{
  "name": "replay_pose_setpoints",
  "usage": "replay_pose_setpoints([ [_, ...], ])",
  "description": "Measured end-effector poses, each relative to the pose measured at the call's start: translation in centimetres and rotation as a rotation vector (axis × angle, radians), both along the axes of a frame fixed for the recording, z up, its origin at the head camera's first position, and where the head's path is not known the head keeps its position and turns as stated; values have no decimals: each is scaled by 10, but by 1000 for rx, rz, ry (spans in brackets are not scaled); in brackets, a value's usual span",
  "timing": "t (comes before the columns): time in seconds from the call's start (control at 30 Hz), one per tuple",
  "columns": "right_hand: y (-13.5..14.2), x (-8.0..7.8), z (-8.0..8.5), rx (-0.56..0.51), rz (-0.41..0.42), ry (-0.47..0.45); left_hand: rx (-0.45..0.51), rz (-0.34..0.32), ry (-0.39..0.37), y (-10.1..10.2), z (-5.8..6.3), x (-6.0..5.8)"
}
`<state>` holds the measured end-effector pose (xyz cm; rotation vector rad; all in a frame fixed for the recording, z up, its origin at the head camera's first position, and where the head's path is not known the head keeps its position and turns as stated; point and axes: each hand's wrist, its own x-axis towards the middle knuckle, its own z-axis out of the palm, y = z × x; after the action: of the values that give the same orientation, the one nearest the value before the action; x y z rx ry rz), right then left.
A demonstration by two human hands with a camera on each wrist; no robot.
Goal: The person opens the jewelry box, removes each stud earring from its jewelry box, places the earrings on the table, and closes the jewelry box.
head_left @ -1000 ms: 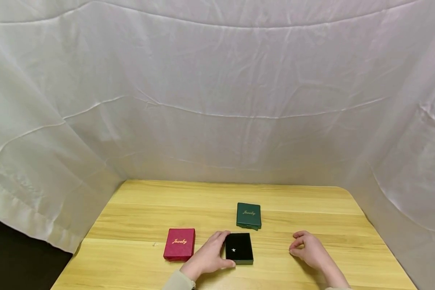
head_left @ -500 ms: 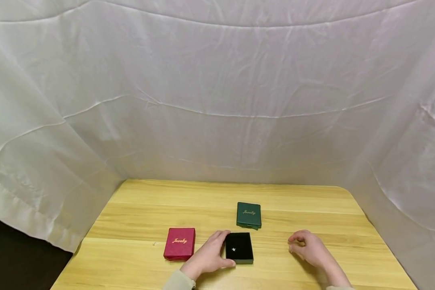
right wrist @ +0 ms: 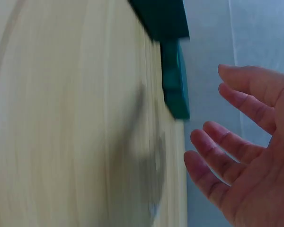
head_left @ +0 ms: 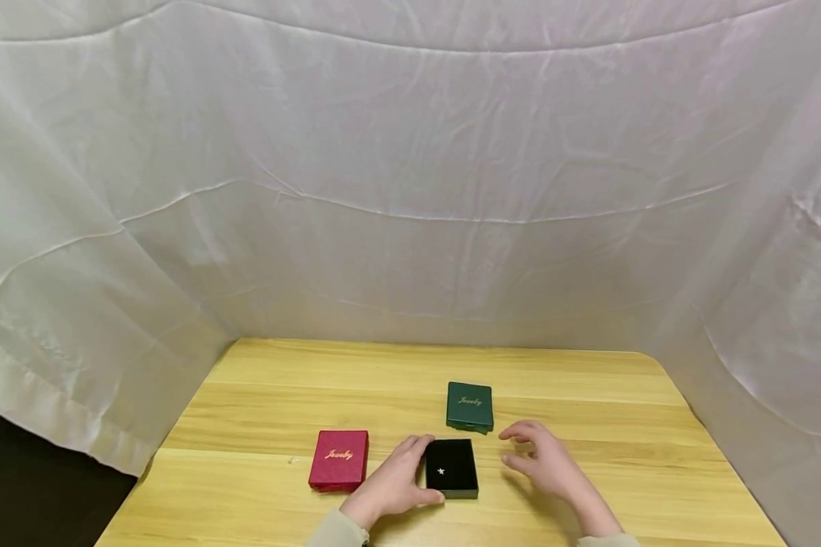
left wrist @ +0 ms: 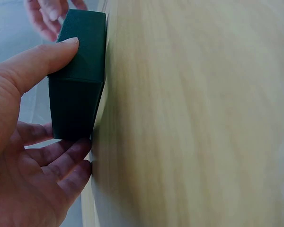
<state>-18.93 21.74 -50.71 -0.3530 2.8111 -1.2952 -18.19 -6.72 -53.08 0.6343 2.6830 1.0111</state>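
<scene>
My left hand point(head_left: 395, 482) grips a dark green jewelry box base point(head_left: 461, 494) on the table, thumb on its near side and fingers along its left and far side. The same box point(left wrist: 78, 52) stands between thumb and fingers in the left wrist view. Inside it is a black insert, with a small silver star-shaped piece of jewelry point(head_left: 441, 472) on its left part. To the right of the box, my right hand point(head_left: 542, 457) hovers over the table with parted fingers. Its fingers point(right wrist: 210, 144) hold nothing in the right wrist view.
A green lid marked "Jewelry" point(head_left: 470, 404) lies just beyond the box. Left of my left hand is a red jewelry box point(head_left: 339, 460). The wooden table point(head_left: 301, 380) ends at a pale cloth curtain point(head_left: 410, 266) on the back and sides.
My right hand has moved left toward the box, and its fingers have spread apart from a near-pinch. The left hand and the boxes have stayed in place.
</scene>
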Motion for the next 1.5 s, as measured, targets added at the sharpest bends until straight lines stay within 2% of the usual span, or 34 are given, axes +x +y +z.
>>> replay_pose_setpoints([
  [0.17, -25, -3, -2, -33, 134, 32, 7, -11, 7, 0, 0, -1],
  [0.33, -45, -6, -4, -1, 223, 43, 5, -21, 15, -1, 1, -1],
  [0.73, -68, -10, -12, 54, 274, 15, 2, -30, 18, -2, 0, -1],
  [1.5, -81, -9, -13, 135, 301, 71, -1, -33, 14, -2, 0, -2],
])
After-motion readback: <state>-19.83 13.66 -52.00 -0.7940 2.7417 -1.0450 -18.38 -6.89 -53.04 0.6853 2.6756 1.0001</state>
